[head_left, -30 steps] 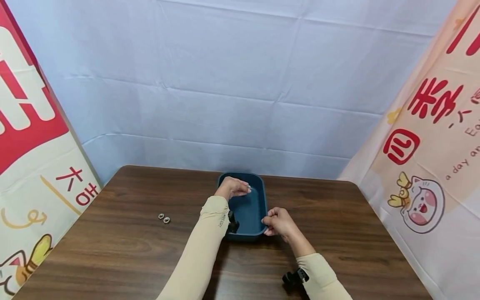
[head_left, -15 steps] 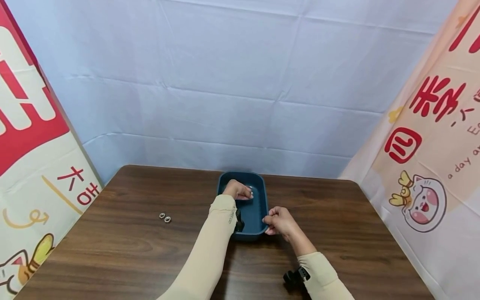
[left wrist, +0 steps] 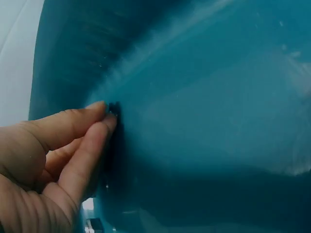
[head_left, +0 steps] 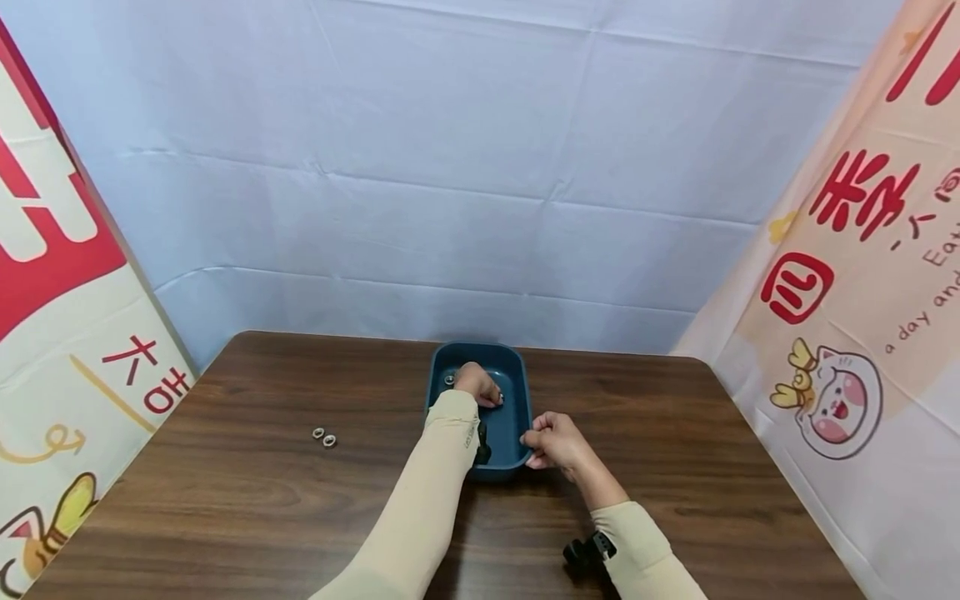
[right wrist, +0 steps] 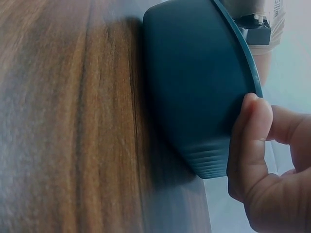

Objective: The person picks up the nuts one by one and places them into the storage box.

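Note:
A dark blue rectangular plastic bin (head_left: 512, 429) stands on the table. My left hand (head_left: 477, 386) is inside it, thumb and fingertips pinching a small shiny metal nut (head_left: 501, 399) low over the floor. In the left wrist view, the left hand's fingers (left wrist: 87, 155) mostly cover what they pinch. Another small metal nut (head_left: 450, 380) lies in the bin left of that hand. My right hand (head_left: 557, 443) grips the bin's near right rim; in the right wrist view its fingers (right wrist: 250, 141) lie against the outer wall.
Two small metal nuts, a left one (head_left: 318, 433) and a right one (head_left: 330, 442), lie close together on the brown wooden table (head_left: 247, 508), left of the bin. A pale cloth (head_left: 420, 183) hangs behind the table; printed cloths hang at both sides.
My left hand has lowered into the bin and shifted slightly right and nearer, uncovering the nut at the bin's left. The right hand keeps its hold on the rim.

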`<state>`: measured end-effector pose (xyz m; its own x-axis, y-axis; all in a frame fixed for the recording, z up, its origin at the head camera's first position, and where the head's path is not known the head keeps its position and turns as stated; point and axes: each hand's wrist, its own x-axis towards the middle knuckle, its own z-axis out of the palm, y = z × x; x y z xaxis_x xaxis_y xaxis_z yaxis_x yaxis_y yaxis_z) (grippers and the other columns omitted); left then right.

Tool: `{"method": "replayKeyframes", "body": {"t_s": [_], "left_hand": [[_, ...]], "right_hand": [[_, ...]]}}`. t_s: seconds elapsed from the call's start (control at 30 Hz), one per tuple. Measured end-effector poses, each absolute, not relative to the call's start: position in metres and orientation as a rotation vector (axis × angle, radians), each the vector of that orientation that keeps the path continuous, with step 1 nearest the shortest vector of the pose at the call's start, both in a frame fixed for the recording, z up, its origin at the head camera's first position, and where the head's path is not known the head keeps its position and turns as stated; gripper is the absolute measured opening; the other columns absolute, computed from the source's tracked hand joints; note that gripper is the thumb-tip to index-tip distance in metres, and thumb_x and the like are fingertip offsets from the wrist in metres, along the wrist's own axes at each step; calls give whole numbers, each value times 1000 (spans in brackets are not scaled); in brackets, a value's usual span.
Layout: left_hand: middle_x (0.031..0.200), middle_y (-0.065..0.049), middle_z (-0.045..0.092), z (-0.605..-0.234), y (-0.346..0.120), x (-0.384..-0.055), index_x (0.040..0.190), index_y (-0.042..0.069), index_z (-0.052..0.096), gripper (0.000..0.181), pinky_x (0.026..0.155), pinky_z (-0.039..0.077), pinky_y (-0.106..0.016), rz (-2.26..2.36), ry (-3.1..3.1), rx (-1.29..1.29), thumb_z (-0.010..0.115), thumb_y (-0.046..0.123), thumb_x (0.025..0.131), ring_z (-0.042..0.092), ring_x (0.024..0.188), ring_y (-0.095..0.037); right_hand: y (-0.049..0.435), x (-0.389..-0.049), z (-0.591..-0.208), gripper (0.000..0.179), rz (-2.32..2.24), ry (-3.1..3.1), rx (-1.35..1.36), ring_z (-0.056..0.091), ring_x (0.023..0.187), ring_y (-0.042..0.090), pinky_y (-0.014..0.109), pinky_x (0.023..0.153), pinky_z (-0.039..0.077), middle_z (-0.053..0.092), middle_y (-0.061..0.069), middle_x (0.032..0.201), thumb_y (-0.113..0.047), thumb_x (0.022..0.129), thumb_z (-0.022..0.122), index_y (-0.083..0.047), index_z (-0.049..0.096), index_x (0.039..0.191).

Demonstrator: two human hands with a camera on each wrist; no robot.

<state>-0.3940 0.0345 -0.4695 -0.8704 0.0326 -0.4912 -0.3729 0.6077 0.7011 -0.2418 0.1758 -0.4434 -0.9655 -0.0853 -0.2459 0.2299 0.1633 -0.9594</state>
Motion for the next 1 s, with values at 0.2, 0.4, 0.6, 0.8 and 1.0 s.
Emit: {"method": "replayKeyframes", "body": {"t_s": [0.2,0.4,0.6,0.8,1.0], "left_hand": [[65,-8,63,-442,28,-369,80,-3,70,10,53,53,-23,1155,2434,-188,75,5,77,54,43,-10],[67,-12,61,-441,28,-370,103,-10,64,29,48,50,-23,1228,2376,-148,73,0,78,58,49,-16],[74,-11,58,-421,35,-362,106,-1,61,22,47,47,-27,826,2547,173,64,11,88,57,54,-19],[76,-4,53,-408,41,-353,86,8,64,9,53,41,-28,379,2625,429,67,17,86,48,62,-17],[85,-3,57,-400,45,-350,90,11,66,10,57,42,-29,263,2646,509,68,19,86,50,69,-16]], "right_hand": [[176,-242,-442,11,-1885,2189,131,52,43,12,23,42,49,47,9,58,8,81,54,4,45,85],[174,-239,-437,12,-1901,2166,124,52,43,12,22,41,49,48,10,59,8,82,54,4,44,86],[176,-241,-443,11,-1910,2175,119,53,43,12,22,41,49,50,11,60,8,82,54,4,45,86],[176,-242,-445,11,-1914,2182,130,54,43,13,23,41,49,50,11,59,8,82,55,4,46,86],[175,-242,-444,12,-1913,2183,137,54,42,13,23,41,50,49,12,59,7,82,57,4,46,86]]}}
